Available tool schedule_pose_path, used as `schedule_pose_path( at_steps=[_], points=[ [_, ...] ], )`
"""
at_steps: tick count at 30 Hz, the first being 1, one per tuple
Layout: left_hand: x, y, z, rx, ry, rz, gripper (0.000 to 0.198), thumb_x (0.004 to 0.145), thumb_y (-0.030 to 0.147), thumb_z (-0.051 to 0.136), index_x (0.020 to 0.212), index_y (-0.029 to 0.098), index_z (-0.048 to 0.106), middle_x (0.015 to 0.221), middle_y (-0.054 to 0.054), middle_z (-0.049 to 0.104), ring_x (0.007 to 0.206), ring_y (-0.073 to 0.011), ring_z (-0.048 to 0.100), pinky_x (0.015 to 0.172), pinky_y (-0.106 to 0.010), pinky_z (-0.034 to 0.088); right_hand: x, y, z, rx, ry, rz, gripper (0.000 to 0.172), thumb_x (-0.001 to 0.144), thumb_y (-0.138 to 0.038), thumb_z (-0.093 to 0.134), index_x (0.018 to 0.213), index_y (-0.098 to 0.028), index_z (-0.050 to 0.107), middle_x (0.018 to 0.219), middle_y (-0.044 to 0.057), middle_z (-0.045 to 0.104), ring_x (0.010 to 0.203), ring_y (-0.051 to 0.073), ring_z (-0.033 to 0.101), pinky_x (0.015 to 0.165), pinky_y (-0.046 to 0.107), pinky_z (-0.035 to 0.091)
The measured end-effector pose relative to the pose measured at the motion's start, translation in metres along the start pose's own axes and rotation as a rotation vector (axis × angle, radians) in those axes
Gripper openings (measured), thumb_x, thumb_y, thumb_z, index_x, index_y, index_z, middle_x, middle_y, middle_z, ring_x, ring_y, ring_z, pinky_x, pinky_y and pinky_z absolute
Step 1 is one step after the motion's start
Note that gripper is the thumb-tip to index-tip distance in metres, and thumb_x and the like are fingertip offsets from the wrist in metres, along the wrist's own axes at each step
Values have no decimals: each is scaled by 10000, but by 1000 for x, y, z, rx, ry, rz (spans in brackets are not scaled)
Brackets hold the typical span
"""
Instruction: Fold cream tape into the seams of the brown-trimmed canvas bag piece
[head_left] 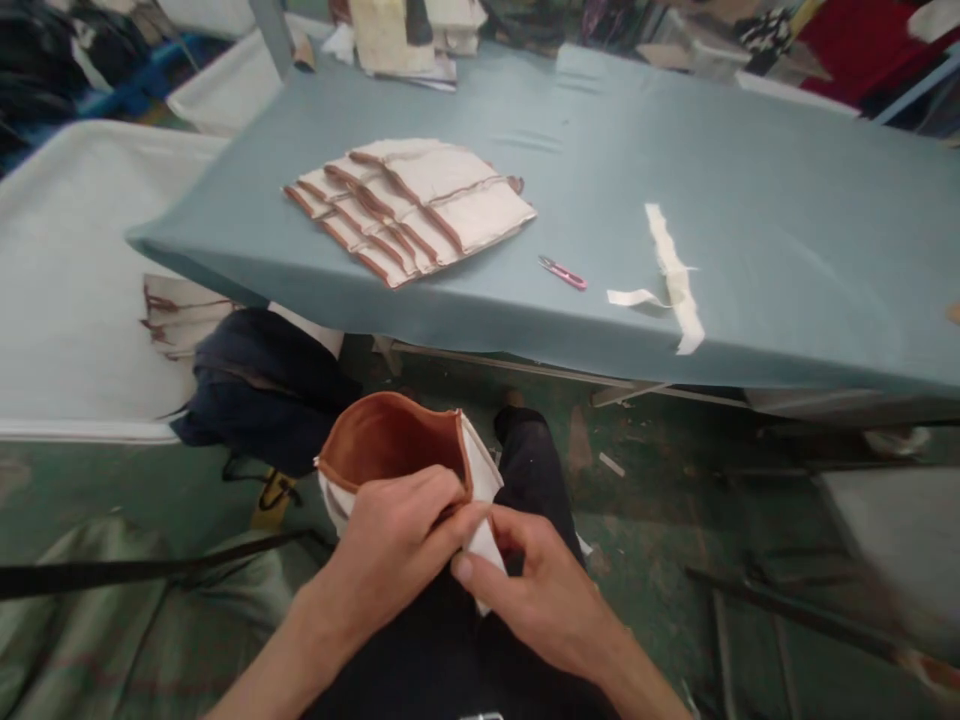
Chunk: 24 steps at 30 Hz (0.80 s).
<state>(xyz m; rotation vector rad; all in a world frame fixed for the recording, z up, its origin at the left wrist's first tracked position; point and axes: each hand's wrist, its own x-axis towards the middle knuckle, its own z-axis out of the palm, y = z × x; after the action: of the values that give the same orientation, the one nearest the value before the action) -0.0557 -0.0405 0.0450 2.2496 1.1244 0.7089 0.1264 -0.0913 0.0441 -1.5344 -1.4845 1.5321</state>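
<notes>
Over my lap I hold a small cloth pouch [390, 445], white outside with a brown lining and gaping open at the top. My left hand [390, 545] is closed on its near rim, fingers pinching the edge. My right hand [536, 585] is closed on the white cloth at the pouch's right side, thumb pressed against it. Both hands touch each other at the pouch's corner.
A grey-blue covered table [750, 220] stands ahead with a fanned stack of finished white pouches [420, 205], pink thread snips [562, 272] and white cloth strips [675, 280]. More pouches [176, 315] and a dark bag [262, 385] lie at the left. A white surface [67, 260] is at far left.
</notes>
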Motion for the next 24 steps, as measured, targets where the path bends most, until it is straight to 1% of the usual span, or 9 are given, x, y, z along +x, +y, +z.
schedule_pose_path(
  at_steps=[2, 4, 7, 9, 12, 17, 20, 22, 24],
  points=[
    [6, 4, 5, 24, -38, -52, 370, 1098, 251, 573, 731, 204, 545, 662, 48, 599, 565, -119, 588, 566, -269, 354, 4, 8, -4, 115, -32, 17, 191, 946, -350, 700, 852, -186, 717, 768, -18, 671, 712, 145, 585, 666, 240, 460],
    [12, 6, 7, 30, -89, -119, 336, 1064, 240, 632, 739, 204, 551, 685, 42, 619, 605, -136, 607, 596, -282, 352, 7, 16, -4, 185, -10, 1, 234, 948, -399, 715, 874, -180, 750, 814, 0, 699, 760, 161, 605, 709, 253, 486],
    [17, 4, 9, 10, -141, -179, 339, 1038, 250, 673, 728, 207, 542, 687, 43, 625, 631, -145, 616, 611, -284, 343, 11, 26, -5, 264, 16, -5, 278, 929, -436, 746, 830, -176, 757, 783, 7, 699, 747, 162, 608, 725, 260, 491],
    [19, 0, 10, -16, -151, -181, 356, 1044, 276, 658, 717, 211, 535, 670, 48, 615, 619, -143, 610, 606, -279, 340, 14, 29, -7, 331, -46, 3, 347, 938, -474, 733, 762, -175, 728, 717, 11, 687, 694, 158, 608, 712, 269, 490],
    [21, -7, 9, -74, -164, -165, 361, 1070, 323, 588, 726, 219, 547, 660, 44, 606, 614, -151, 603, 599, -282, 338, 21, 28, -12, 440, -155, 40, 462, 943, -578, 696, 702, -185, 671, 625, 9, 653, 596, 148, 582, 670, 281, 485],
    [26, -19, 5, -183, -175, -108, 454, 1102, 298, 310, 704, 237, 518, 653, 27, 557, 591, -163, 526, 611, -310, 347, 34, 25, -12, 442, -186, 134, 454, 849, -619, 770, 761, -187, 665, 601, -15, 630, 556, 121, 542, 644, 270, 478],
    [26, -23, 1, -217, -185, -99, 470, 1095, 265, 231, 706, 235, 494, 666, 31, 536, 607, -155, 515, 631, -304, 367, 37, 28, -7, 436, -167, 149, 558, 838, -734, 743, 778, -188, 643, 623, -15, 619, 507, 101, 506, 532, 242, 415],
    [24, -25, -2, -243, -216, -75, 471, 1091, 271, 243, 721, 226, 531, 698, 27, 568, 636, -153, 546, 652, -297, 395, 38, 31, -4, 436, -133, 137, 633, 863, -817, 666, 775, -191, 628, 592, -40, 556, 463, 82, 431, 474, 229, 332],
    [22, -26, -3, -244, -255, -58, 417, 1068, 278, 316, 764, 218, 594, 722, 21, 620, 646, -155, 587, 657, -292, 422, 38, 35, -4, 428, -91, 114, 666, 905, -840, 595, 752, -192, 615, 550, -67, 467, 454, 73, 355, 466, 229, 277]
  ],
)
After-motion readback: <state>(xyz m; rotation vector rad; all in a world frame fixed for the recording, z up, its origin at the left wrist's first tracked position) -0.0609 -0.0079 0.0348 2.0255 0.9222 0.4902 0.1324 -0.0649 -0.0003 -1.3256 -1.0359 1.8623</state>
